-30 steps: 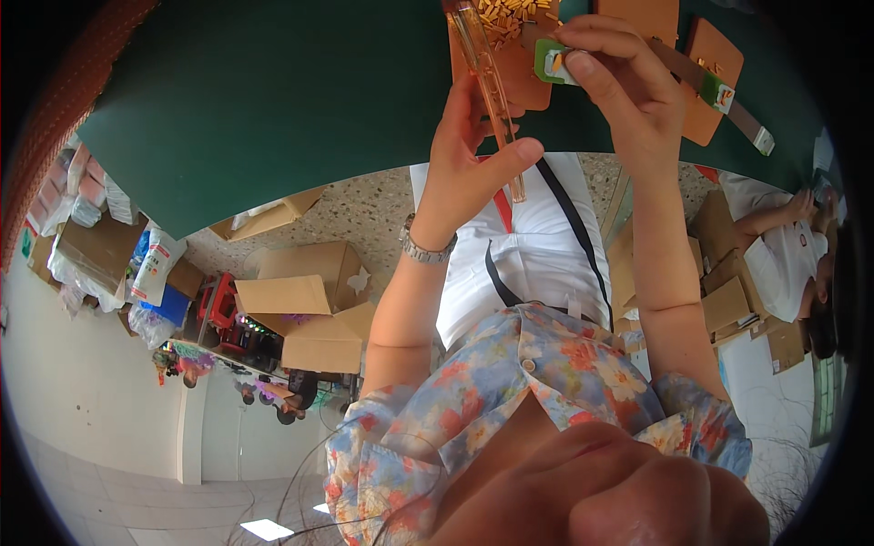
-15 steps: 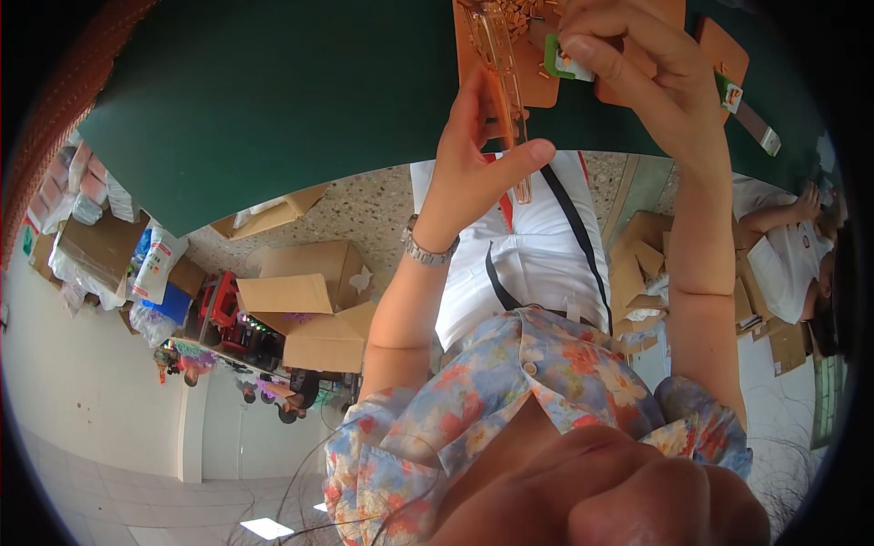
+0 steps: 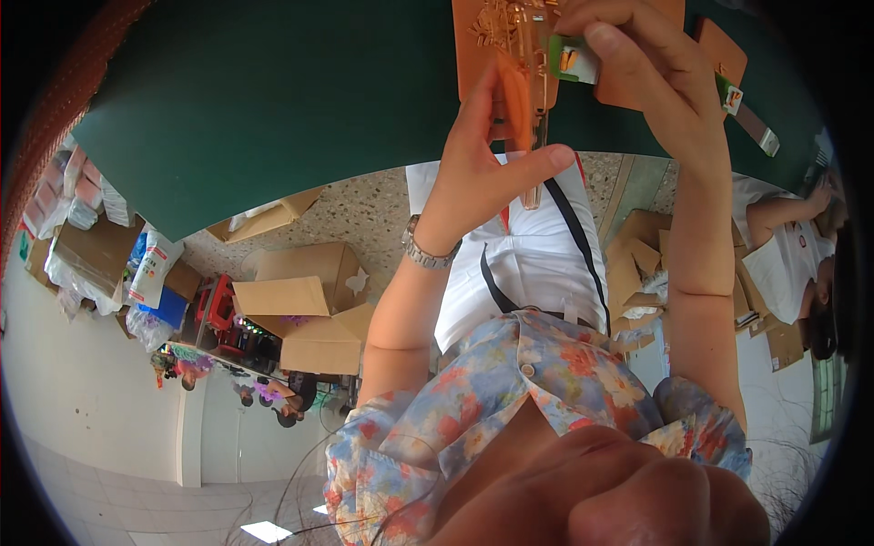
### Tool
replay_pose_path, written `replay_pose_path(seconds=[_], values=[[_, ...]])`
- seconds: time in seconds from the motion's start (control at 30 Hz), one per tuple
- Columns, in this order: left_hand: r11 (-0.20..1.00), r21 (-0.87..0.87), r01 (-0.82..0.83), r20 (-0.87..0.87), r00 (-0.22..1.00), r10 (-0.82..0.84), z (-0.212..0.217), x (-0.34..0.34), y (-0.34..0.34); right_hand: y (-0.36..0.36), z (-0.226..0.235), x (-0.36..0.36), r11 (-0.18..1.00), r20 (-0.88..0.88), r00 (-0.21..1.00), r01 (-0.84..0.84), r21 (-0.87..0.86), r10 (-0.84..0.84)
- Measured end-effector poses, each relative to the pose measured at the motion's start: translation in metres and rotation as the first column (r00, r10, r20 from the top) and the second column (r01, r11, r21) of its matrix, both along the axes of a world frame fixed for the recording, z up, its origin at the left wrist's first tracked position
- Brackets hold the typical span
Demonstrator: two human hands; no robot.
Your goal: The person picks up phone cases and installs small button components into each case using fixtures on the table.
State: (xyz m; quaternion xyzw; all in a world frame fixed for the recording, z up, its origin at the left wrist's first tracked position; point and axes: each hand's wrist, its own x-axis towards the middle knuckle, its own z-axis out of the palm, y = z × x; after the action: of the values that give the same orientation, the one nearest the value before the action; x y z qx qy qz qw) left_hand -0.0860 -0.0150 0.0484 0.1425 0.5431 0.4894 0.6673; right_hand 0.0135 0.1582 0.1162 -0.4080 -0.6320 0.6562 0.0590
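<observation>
Over the near edge of the green table [image 3: 273, 109], the left hand [image 3: 478, 182] has its fingers and thumb clamped on a clear case [image 3: 539, 86], while farther in the right hand [image 3: 665, 82] pinches a small green-and-white piece [image 3: 577, 63] just beside it, and beyond lie yellow bits [image 3: 494, 29] on an orange board [image 3: 468, 68].

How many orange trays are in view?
3: the left tray, partly behind the clear plastic piece; the middle tray, partly behind the right hand; and the right tray, right of that hand. Others may lie hidden beyond the top edge.
</observation>
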Motion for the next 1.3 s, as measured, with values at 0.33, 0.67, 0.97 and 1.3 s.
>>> replay_pose_path(seconds=[0.33, 0.67, 0.97, 1.3], values=[[0.998, -0.005, 0.066, -0.066, 0.996, -0.066, -0.001, 0.005, 0.001, -0.031, -0.046, 0.014, 0.956, -0.232, 0.928, 0.273, -0.103, -0.290], [0.997, -0.042, 0.064, 0.009, 0.998, -0.064, -0.003, 0.002, 0.006, -0.036, -0.045, 0.010, 0.898, -0.202, 0.886, 0.366, -0.246, -0.417], [0.991, -0.048, 0.122, -0.123, 0.984, -0.127, -0.020, 0.006, 0.000, -0.040, -0.055, 0.022, 0.942, -0.196, 0.922, 0.320, -0.101, -0.334], [0.987, 0.062, -0.145, 0.014, 0.989, 0.145, -0.012, -0.003, -0.010, 0.000, -0.096, -0.005, 0.775, -0.035, 0.964, 0.233, 0.587, -0.263]])
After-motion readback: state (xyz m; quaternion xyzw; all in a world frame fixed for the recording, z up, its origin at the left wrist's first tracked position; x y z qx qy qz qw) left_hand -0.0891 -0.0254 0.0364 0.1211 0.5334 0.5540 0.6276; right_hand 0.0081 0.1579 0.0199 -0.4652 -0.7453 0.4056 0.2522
